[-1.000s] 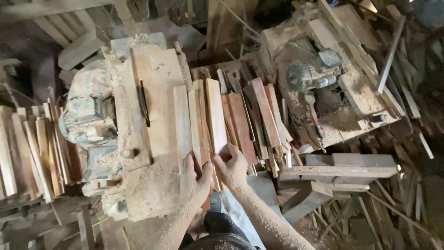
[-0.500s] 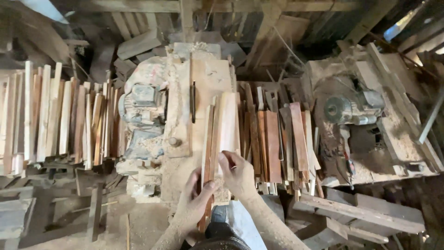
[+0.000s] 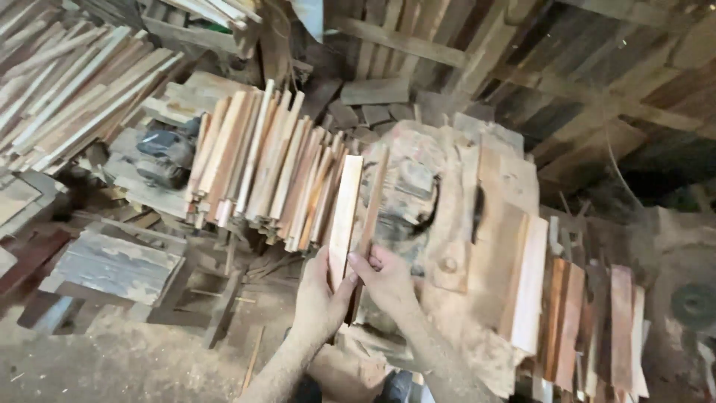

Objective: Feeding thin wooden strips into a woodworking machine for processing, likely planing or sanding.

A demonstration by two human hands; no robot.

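1. Left hand (image 3: 317, 298): grip wrapped around the near end of a pale wood slat (image 3: 345, 213), thumb on its face. Slat is held off the floor, pointing away from the person.
2. Right hand (image 3: 388, 277): fingers pinched on the near end of a thinner, darker strip (image 3: 371, 201), right beside the pale slat, roughly parallel.
3. Both pieces hang between the stack of cut slats (image 3: 261, 168) on the left and the sawdust-caked saw desk (image 3: 500, 224) on the right.
4. Step, as I read it: carrying two sawn pieces across to the stack.
5. Next move calls for: line up both pieces with the stack's lay, set them on its near edge, loosen both grips only once they rest flat.
6. More boards (image 3: 589, 321) lean at the desk's right end.
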